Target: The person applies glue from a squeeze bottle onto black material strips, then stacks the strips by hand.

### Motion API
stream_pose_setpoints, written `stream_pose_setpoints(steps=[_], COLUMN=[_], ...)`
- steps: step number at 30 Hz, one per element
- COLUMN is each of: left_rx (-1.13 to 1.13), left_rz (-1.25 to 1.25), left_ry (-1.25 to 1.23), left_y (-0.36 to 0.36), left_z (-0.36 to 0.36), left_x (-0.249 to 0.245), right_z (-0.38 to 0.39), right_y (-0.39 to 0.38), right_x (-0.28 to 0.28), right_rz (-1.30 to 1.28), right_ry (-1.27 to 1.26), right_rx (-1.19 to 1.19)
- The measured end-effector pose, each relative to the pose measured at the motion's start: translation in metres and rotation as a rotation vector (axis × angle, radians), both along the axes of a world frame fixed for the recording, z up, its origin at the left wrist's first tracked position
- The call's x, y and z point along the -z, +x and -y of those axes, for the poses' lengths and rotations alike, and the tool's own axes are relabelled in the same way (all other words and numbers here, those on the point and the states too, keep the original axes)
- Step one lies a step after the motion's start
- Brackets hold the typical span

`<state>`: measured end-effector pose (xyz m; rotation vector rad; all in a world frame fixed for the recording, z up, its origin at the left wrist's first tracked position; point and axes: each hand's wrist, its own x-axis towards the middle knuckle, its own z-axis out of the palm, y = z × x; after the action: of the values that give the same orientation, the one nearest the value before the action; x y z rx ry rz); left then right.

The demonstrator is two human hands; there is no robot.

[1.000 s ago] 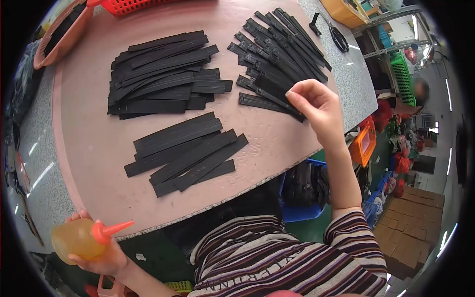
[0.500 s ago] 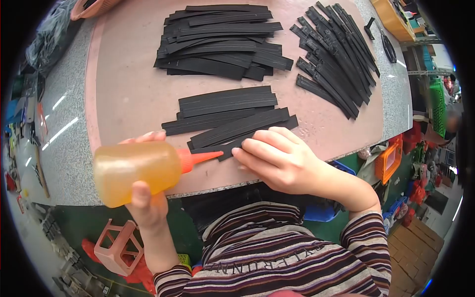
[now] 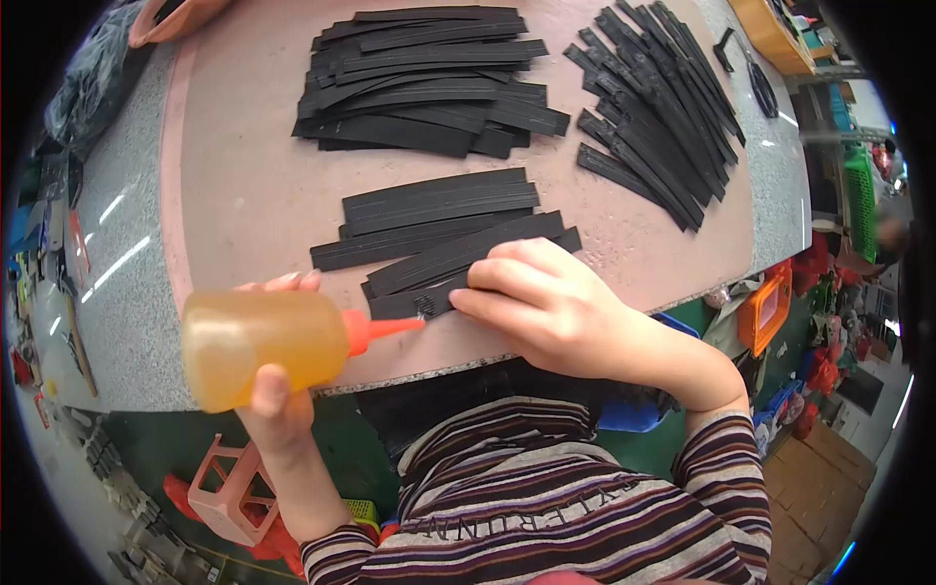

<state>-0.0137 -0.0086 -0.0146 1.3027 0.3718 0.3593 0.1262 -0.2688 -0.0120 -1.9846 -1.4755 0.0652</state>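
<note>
A squeeze bottle (image 3: 263, 346) of amber liquid lies tilted nearly flat in my left hand (image 3: 280, 414), with the fingers and thumb wrapped round it. Its red nozzle (image 3: 395, 330) points right, the tip at the end of a black strip (image 3: 443, 297). A shiny wet squiggle shows on that end. My right hand (image 3: 541, 307) pinches the strip just right of the squiggle, and its fingers hide the rest of it. Several more black strips (image 3: 439, 200) lie just beyond my hands.
A large pile of flat black strips (image 3: 419, 88) lies at the back. To its right, other strips (image 3: 653, 117) are fanned out, with dark patches at their ends. A pink stool (image 3: 234, 492) stands on the floor at the lower left. An orange crate (image 3: 765, 310) is beyond the table's right edge.
The nozzle tip has shifted slightly left and down. A shiny squiggle now shows on the strip's end, which looked plain before. Both hands keep their grips.
</note>
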Motion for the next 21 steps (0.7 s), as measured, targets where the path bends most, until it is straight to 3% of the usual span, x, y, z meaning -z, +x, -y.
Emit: stream_pose_setpoints(steps=[1, 5, 10, 16, 19, 21], left_rx=[0.018, 0.305, 0.391, 0.361, 0.324, 0.368], left_rz=[0.022, 0.273, 0.243, 0.197, 0.21, 0.29], left_ry=[-0.073, -0.961, -0.82, -0.847, -0.912, -0.986], left_y=[-0.003, 0.016, 0.025, 0.028, 0.025, 0.017], left_z=[-0.003, 0.003, 0.013, 0.013, 0.012, 0.003], left_x=[0.001, -0.011, 0.01, 0.004, 0.007, 0.01], right_z=[0.001, 0.003, 0.013, 0.016, 0.029, 0.048], right_y=[0.003, 0.018, 0.019, 0.018, 0.025, 0.033], right_x=[-0.008, -0.024, -0.006, -0.01, -0.013, -0.034], right_rz=[-0.041, -0.197, -0.169, -0.154, -0.297, -0.414], right_ry=[-0.047, -0.223, -0.124, -0.139, -0.058, 0.047], right_rx=[0.057, 0.198, 0.205, 0.237, 0.155, 0.367])
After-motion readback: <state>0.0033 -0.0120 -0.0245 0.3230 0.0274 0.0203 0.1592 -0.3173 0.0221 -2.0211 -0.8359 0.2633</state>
